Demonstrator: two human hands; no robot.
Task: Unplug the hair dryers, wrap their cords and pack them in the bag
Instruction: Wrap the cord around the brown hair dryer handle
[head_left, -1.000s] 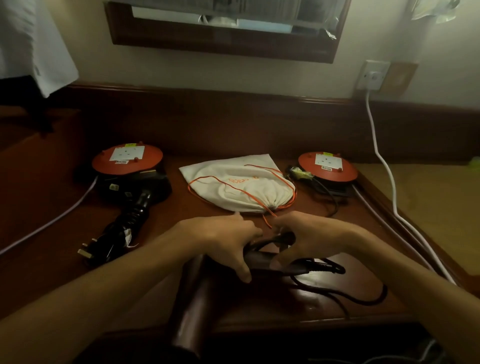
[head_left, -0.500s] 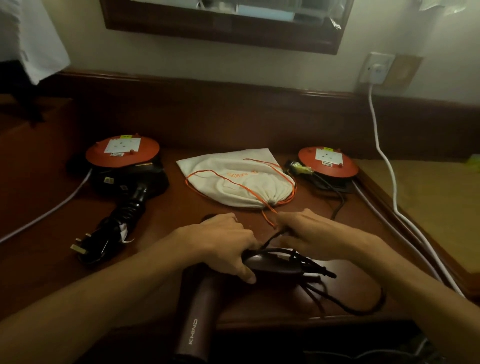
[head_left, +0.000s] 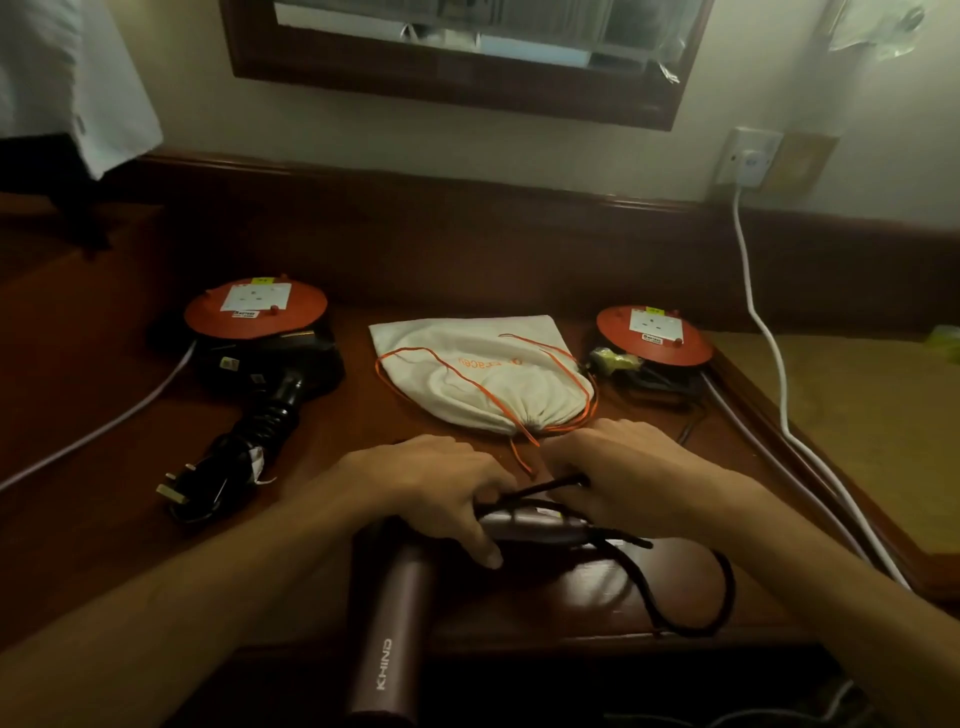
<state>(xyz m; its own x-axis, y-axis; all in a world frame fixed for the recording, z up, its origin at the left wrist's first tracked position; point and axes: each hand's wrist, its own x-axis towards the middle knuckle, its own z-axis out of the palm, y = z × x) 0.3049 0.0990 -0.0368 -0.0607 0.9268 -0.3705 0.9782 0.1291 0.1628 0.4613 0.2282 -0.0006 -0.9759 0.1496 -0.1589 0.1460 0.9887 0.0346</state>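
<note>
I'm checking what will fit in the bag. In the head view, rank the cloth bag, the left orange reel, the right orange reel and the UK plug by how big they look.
1. Cloth bag
2. Left reel and right reel: they look near alike, so no ranking.
3. UK plug, plainly smallest.

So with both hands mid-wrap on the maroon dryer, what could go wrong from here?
The maroon dryer overhangs the desk edge; it might tip off if the left hand lets go. The loose cord loop could snag or unwind. The drawstring bag looks cinched, so packing may stall.
</note>
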